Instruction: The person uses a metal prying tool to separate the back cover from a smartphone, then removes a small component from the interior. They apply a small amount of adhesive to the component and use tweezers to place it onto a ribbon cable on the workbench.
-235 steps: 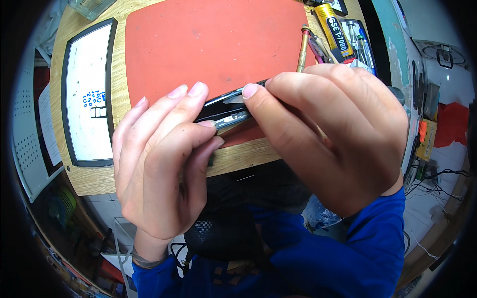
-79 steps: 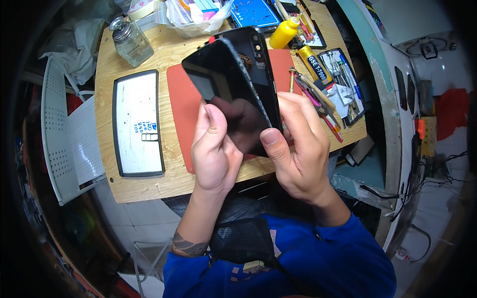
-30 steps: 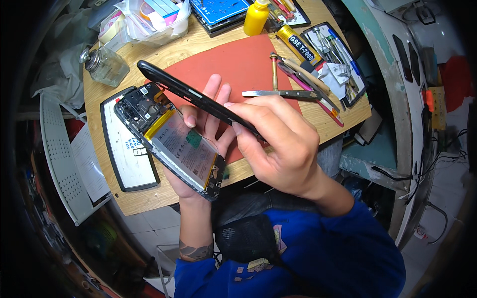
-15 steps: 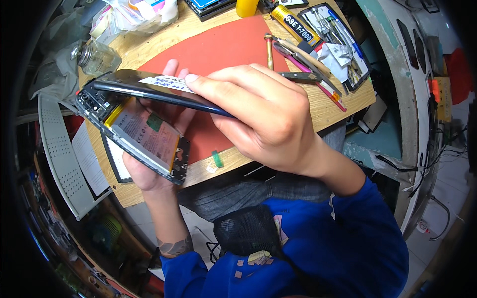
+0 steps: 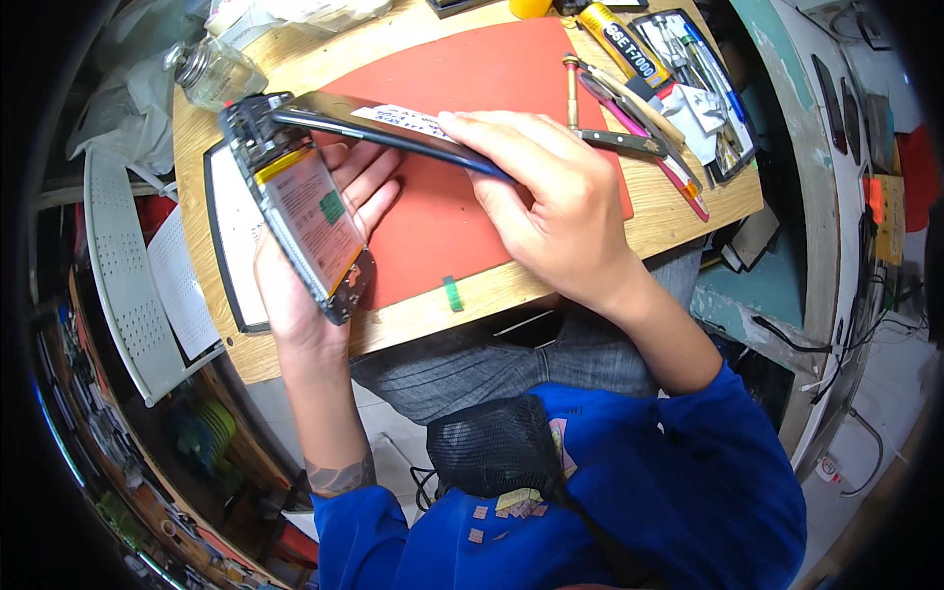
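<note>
My left hand [image 5: 287, 307] is wrapped round an opened phone body [image 5: 313, 218], with its palm and fingers behind and beside it. A battery fills the body's middle, with a green sticker on it and yellow strips at its edges. My right hand [image 5: 570, 202] pinches a dark glossy phone panel [image 5: 329, 110] by its right end, thumb below and fingers above. A white handwritten label [image 5: 398, 120] is stuck on the panel. At its left end the panel meets the top of the body; towards my right hand the two stand well apart.
Under my hands lies a red mat [image 5: 447, 88] on a wooden table [image 5: 403, 326]. A green strip [image 5: 452, 293] is at the front edge. At right are a yellow glue tube [image 5: 623, 45], a knife [image 5: 621, 144] and a tool tray [image 5: 723, 162]. A glass jar [image 5: 224, 79] stands at left.
The phone body has swung to a steeper angle, its top moving right. My right hand and the panel have shifted right with it. The view has shifted slightly too; both holds are unchanged.
</note>
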A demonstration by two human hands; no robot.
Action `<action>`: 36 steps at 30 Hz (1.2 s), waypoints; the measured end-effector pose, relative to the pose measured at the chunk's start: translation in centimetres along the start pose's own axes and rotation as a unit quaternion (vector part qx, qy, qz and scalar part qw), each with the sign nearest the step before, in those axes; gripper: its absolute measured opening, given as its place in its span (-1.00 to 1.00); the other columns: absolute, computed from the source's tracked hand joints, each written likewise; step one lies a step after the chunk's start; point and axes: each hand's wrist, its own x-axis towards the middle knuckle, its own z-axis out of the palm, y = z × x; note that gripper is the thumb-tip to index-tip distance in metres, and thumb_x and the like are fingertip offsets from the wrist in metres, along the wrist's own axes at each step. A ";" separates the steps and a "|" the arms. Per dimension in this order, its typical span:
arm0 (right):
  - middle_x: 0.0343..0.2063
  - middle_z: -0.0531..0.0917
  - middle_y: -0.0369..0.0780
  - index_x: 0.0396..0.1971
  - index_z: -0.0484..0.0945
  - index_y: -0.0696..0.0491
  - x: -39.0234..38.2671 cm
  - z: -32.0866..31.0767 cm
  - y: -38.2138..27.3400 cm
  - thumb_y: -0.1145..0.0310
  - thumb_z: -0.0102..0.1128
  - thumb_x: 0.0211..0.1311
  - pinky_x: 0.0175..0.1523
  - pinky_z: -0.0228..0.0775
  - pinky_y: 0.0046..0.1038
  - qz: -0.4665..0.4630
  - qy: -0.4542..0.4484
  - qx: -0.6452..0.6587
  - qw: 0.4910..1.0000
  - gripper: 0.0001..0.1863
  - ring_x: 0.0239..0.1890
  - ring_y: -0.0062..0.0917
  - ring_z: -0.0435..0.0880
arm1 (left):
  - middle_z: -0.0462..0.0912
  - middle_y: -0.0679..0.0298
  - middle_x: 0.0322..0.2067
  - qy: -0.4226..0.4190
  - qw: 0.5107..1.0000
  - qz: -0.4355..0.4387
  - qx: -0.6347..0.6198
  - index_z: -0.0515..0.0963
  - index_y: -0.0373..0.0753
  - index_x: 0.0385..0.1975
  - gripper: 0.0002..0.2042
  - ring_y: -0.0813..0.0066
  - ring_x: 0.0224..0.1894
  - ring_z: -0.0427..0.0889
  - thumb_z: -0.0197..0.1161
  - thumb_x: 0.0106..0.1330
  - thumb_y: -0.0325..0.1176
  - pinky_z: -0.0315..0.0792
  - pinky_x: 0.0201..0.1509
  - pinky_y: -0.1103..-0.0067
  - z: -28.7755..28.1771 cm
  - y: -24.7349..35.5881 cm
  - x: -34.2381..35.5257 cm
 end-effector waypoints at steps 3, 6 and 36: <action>-0.07 0.81 -0.03 0.08 0.76 0.15 0.0 0.0 0.1 0.70 0.32 0.10 0.07 0.67 -0.29 -0.008 -0.015 -0.015 1.000 -0.53 -0.03 -0.19 0.81 | 0.42 -0.28 0.41 -0.010 1.000 0.003 -0.009 0.33 -0.48 0.39 -0.40 -0.21 0.47 0.46 -0.21 0.71 -0.01 0.36 0.58 0.04 0.2 0.0 0.4; -0.06 0.81 -0.02 0.08 0.75 0.15 0.1 -0.1 0.2 0.69 0.33 0.09 0.06 0.66 -0.30 -0.039 0.011 -0.047 0.998 -0.52 -0.04 -0.18 0.80 | 0.44 -0.33 0.38 0.048 0.998 0.014 0.047 0.35 -0.50 0.38 -0.42 -0.20 0.44 0.49 -0.23 0.73 -0.06 0.40 0.56 0.06 0.9 -0.3 0.3; -0.05 0.79 -0.06 0.11 0.74 0.21 0.9 -1.0 0.3 0.73 0.33 0.01 0.13 0.60 -0.25 -0.115 0.057 -0.111 0.986 -0.44 0.00 -0.16 0.77 | 0.54 -0.31 0.29 0.153 0.982 0.072 0.081 0.32 -0.55 0.37 -0.47 -0.10 0.31 0.63 -0.27 0.76 -0.15 0.53 0.44 0.14 4.6 -3.0 1.7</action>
